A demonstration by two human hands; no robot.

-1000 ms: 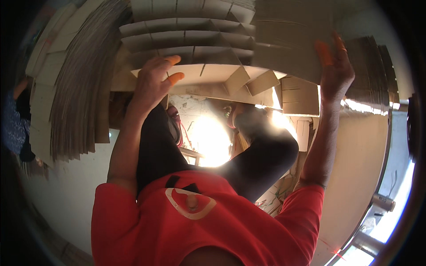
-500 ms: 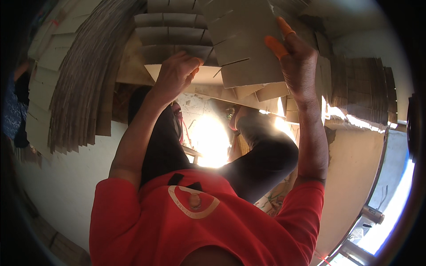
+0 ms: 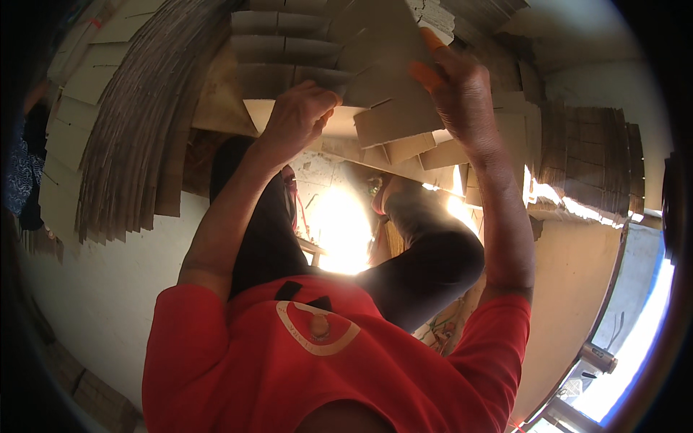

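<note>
In front of me lies a set of slotted cardboard strips (image 3: 310, 50) standing in rows. My left hand (image 3: 299, 119) is closed at the near end of these rows, its fingers curled on the nearest strip; an orange cover shows on a fingertip. To its right, my right hand (image 3: 465, 97) grips a slotted cardboard sheet (image 3: 393, 86) by its right edge. Orange covers are on its thumb and a finger. The sheet slants over the right ends of the rows, and motion blurs its slots. Where sheet and rows meet is hard to make out.
A tall stack of cardboard sheets (image 3: 130, 137) leans at the left. Another cardboard stack (image 3: 588, 162) stands at the right. Loose cardboard pieces (image 3: 411, 148) lie beneath the held sheet. Bright light falls on the floor between my legs. At the far left is patterned dark cloth (image 3: 25, 173).
My right hand has moved left with the cardboard sheet, bringing it further over the rows. My left hand and the rows have shifted slightly right.
</note>
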